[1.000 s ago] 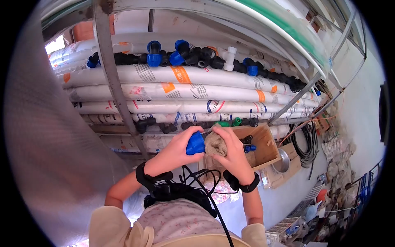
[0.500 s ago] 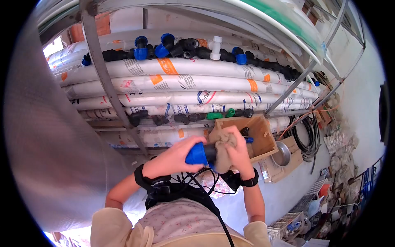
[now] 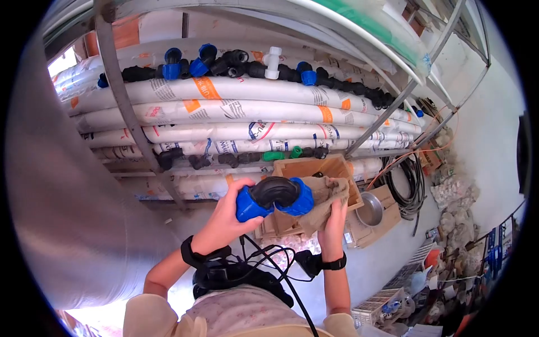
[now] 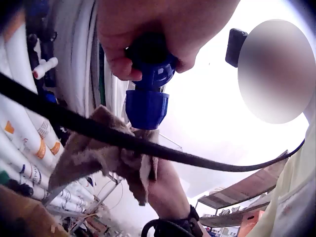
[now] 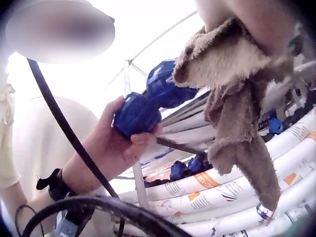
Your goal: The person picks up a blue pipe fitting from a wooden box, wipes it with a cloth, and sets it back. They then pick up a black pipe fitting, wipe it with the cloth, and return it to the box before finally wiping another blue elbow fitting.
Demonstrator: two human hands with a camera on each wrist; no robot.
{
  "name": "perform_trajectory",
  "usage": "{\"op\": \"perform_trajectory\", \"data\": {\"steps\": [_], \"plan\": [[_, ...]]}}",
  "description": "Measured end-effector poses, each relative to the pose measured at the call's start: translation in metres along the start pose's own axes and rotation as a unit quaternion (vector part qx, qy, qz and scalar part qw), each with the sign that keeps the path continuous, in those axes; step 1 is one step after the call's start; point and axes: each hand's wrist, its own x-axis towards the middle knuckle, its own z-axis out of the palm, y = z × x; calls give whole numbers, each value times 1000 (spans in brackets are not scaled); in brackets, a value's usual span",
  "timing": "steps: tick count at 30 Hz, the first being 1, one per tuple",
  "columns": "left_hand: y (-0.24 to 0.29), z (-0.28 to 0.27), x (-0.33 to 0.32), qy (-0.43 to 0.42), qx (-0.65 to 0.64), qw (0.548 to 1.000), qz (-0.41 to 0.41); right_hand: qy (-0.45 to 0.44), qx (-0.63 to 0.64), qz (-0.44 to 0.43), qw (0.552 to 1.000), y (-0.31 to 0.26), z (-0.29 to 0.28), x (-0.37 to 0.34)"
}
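Gripping one blue collar of a black elbow fitting (image 3: 276, 191), my left hand (image 3: 225, 216) is curling its fingers and thumb around the piece. With the wooden box (image 3: 298, 167) as my landmark, I am holding the fitting above its near left part, with the bend uppermost and a second blue collar pointing toward my right side. My right hand (image 3: 335, 222) is gripping a brown cloth (image 3: 321, 209), whose folds are hanging loosely over the box's opening. The cloth is lying right alongside that second collar; I cannot tell whether the two are touching. Inside the box, a dark piece is showing, mostly hidden by the cloth.

To the right of the box, a round metal pan (image 3: 369, 210) is sitting on a flattish cardboard piece (image 3: 389, 209), and farther right of the box a coil of black hose (image 3: 414, 194) is leaning. Beyond the box, white wrapped pipes (image 3: 247, 111) are lying stacked; green fittings (image 3: 273, 155) are resting just past its far left corner, and well beyond it a white tee (image 3: 273, 63) is standing among black and blue fittings.
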Motion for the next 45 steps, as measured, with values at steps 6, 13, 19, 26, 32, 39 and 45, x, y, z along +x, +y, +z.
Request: {"op": "perform_trajectory", "data": {"steps": [6, 13, 19, 26, 32, 39, 45], "plan": [[-14, 18, 7, -33, -52, 998, -24, -62, -251, -180, 949, -9, 31, -10], [-18, -17, 20, -82, 13, 996, -31, -30, -209, -115, 971, 9, 60, 0], [-28, -50, 28, -94, 37, 995, -27, 15, -112, -23, 993, 45, 82, 12], [-48, -88, 42, -177, 43, 981, -66, 52, -111, 1, 992, 72, 106, 24], [-66, -113, 60, -333, 50, 939, -64, 135, -165, -36, 976, 85, 105, 22], [-104, -92, 67, -426, -32, 904, -22, 125, -281, -6, 952, 86, 110, 14], [-111, -78, 56, -473, -241, 818, -222, 206, -203, 32, 957, 92, 114, 5]]}}
